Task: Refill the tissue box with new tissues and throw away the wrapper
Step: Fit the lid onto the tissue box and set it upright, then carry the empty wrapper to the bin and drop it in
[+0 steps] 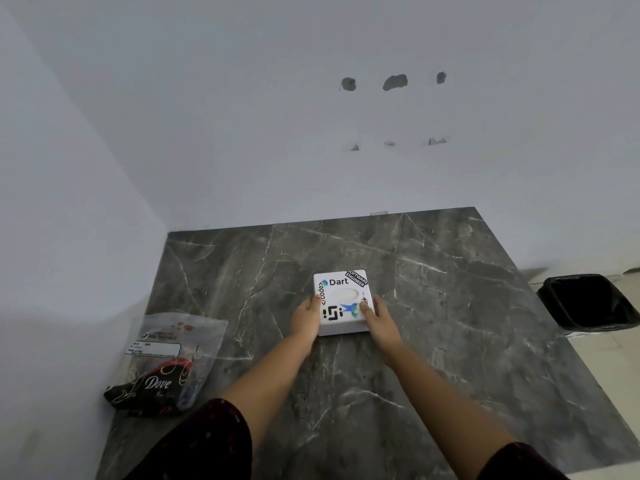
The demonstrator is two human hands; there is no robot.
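Observation:
A white square tissue box [341,289] with stickers and an oval top opening rests on the dark marble counter [450,306]. My left hand [306,318] grips its left side, thumb on the lid. My right hand [377,318] grips its right side, thumb on the lid too. A clear plastic wrapper [173,355] with a label and a black-and-red Dove pack inside lies at the counter's left edge, apart from both hands.
A bin with a black liner [588,303] stands on the floor to the right of the counter. White walls close off the back and left sides. Small holes [394,82] mark the back wall.

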